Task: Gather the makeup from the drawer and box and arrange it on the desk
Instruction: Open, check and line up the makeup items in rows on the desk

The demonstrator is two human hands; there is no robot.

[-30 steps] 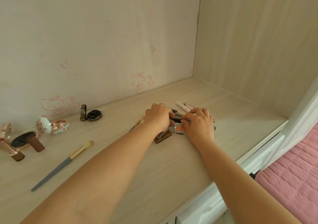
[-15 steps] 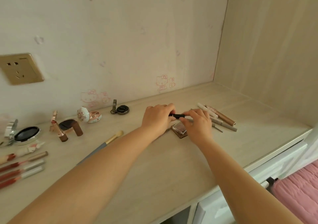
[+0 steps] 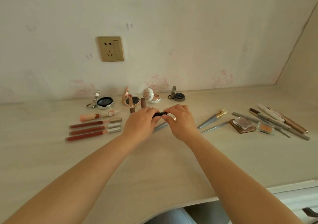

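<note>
A pale wood-grain worktop [image 3: 154,163] runs beneath a cream wall with faint pink cartoon prints and a brass-toned socket [image 3: 110,48]. Above its middle, the left hand [image 3: 140,124] and right hand [image 3: 180,121] meet over a short black tube [image 3: 160,114], smooth and cylindrical, its long axis lying left to right; curled fingers of each hand pinch one end. To the left lie three slim red lip glosses [image 3: 93,129] with silver caps, parallel, caps pointing right. At the far edge sit round compacts [image 3: 104,102], lids raised. To the right, grey-handled brushes [image 3: 210,120] angle toward the far right, beside a clear square eyeshadow case [image 3: 242,123] and a cluster of pencils [image 3: 278,122].
</note>
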